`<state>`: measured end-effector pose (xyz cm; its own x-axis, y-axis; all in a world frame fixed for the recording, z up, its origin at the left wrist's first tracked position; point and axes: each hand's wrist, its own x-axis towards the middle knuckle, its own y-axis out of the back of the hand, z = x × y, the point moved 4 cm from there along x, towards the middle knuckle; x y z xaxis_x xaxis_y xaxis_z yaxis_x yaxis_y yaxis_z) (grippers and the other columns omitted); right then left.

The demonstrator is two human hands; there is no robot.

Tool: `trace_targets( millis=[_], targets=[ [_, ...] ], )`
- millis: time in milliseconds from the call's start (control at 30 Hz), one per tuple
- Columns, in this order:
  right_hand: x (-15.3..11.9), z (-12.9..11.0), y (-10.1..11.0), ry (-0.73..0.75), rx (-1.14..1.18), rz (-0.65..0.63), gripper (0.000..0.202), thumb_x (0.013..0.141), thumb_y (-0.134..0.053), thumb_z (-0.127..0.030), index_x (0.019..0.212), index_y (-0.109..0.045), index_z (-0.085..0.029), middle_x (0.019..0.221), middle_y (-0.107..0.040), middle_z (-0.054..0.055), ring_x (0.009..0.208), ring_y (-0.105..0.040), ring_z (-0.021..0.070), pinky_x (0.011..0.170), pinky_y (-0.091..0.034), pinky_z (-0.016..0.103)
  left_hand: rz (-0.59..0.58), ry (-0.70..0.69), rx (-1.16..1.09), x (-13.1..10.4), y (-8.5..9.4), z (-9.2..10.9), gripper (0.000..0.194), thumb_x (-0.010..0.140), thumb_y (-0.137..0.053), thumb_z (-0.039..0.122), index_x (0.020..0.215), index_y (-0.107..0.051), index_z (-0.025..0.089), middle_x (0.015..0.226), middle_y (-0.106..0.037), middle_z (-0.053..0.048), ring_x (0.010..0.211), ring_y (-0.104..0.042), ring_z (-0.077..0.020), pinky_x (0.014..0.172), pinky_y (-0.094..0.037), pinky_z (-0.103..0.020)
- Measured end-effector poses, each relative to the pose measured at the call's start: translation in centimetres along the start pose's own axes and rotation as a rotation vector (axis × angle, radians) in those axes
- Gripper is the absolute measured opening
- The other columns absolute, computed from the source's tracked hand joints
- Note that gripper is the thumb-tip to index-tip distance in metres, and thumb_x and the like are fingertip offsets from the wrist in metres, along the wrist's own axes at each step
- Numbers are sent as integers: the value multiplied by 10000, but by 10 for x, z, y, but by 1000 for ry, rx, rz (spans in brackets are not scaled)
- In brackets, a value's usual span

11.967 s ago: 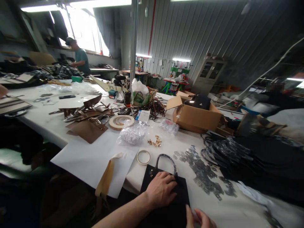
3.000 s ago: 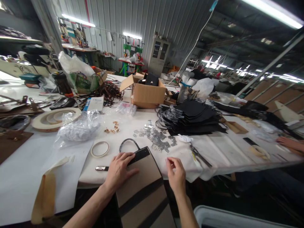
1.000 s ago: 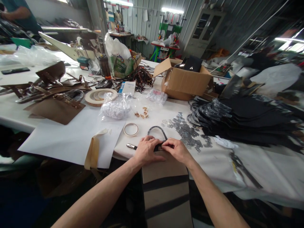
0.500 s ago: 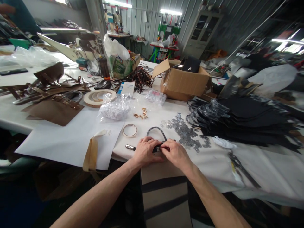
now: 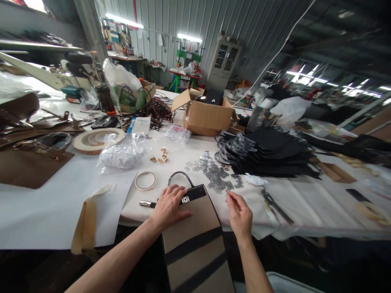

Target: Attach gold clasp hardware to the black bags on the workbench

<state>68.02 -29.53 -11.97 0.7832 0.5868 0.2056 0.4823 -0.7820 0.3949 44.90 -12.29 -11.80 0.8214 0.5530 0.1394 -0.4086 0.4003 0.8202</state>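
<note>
My left hand (image 5: pixel 170 208) lies flat with its fingers spread on the top end of a long beige bag panel (image 5: pixel 195 224) with black bands. Beside its fingers, a small silver metal plate (image 5: pixel 185 200) sits on the black top band. A curved handle (image 5: pixel 180 173) rises from the panel's far edge, and a strap with a metal end (image 5: pixel 147 204) sticks out to the left. Right of the panel, my right hand (image 5: pixel 240 215) is raised with its fingertips pinched together; whatever they hold is too small to make out. Loose metal plates (image 5: pixel 216 177) lie scattered just beyond it.
A tape roll (image 5: pixel 145 180) and gold-coloured fittings (image 5: pixel 160 156) lie on the white-covered table. Stacked black bag pieces (image 5: pixel 269 150) and pliers (image 5: pixel 276 206) are to the right. Farther back stands a cardboard box (image 5: pixel 207 116). Brown bag parts (image 5: pixel 30 167) lie at left.
My right hand has left the panel's top band and moved right, towards the loose plates. My left hand has flattened out, uncovering the small metal plate. The view has swung right.
</note>
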Motion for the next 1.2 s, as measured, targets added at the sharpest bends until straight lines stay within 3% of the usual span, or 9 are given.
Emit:
trace_targets(
  millis=[100,167,367,433,567,633,800,1033,1200],
  targets=[
    [10,28,27,-134,-1,68,514,890,-670,-598,1168,-728,-170,967,-753,110,802,-704,243,767,-616,382,12,-44,2,5,0,13,679,756,-843,337,1362,-555,229,1592,-444,-136,1449,-378,-373,1162,-416,-539],
    [18,37,35,-160,-18,48,541,869,-669,-621,1145,-736,-161,929,-756,107,771,-700,241,724,-613,376,13,-71,-19,9,-1,24,698,736,-786,222,1384,-525,215,1603,-401,-144,1439,-377,-370,1180,-414,-535],
    [44,39,32,-42,-116,-102,454,895,-638,-566,1112,-744,-181,1082,-764,132,829,-717,246,806,-603,392,-70,-117,-43,26,-14,51,827,621,-619,57,1426,-482,189,1476,-488,-148,1311,-475,-332,1167,-434,-484],
    [56,40,30,-12,-170,-99,446,907,-610,-555,1114,-744,-185,1106,-764,138,823,-719,250,798,-603,398,-74,-66,-21,34,-18,54,772,634,-638,80,1388,-519,191,1418,-521,-149,1236,-526,-331,1117,-469,-477],
    [81,44,21,50,-272,-152,420,930,-540,-501,1120,-746,-189,1104,-773,128,897,-723,262,837,-597,404,-20,55,39,47,-24,53,420,844,-682,311,1246,-622,204,1261,-595,-131,1128,-597,-317,997,-515,-453],
    [94,46,17,76,-311,-163,395,923,-525,-461,1096,-754,-190,1119,-771,123,962,-716,269,900,-579,417,15,90,56,51,-27,51,336,917,-657,391,1203,-645,216,1201,-613,-108,1096,-619,-296,954,-522,-430],
    [125,55,19,78,-438,-139,348,891,-496,-353,1058,-769,-217,1069,-771,91,986,-703,269,967,-537,442,36,106,39,54,-31,47,273,941,-673,434,1132,-688,239,1194,-628,-69,1044,-654,-252,903,-529,-381],
    [156,64,49,27,-606,-98,300,865,-529,-221,1020,-783,-264,1025,-774,70,946,-705,244,934,-522,391,4,186,-6,60,-29,43,242,911,-699,442,1085,-716,275,1205,-665,-43,945,-699,-234,769,-527,-345],
    [163,70,59,-3,-631,-214,257,839,-588,-187,977,-796,-249,965,-796,56,910,-730,234,893,-539,361,24,213,23,61,-31,45,176,927,-660,406,1044,-713,285,1201,-684,-20,924,-704,-234,739,-507,-350]
  ],
)
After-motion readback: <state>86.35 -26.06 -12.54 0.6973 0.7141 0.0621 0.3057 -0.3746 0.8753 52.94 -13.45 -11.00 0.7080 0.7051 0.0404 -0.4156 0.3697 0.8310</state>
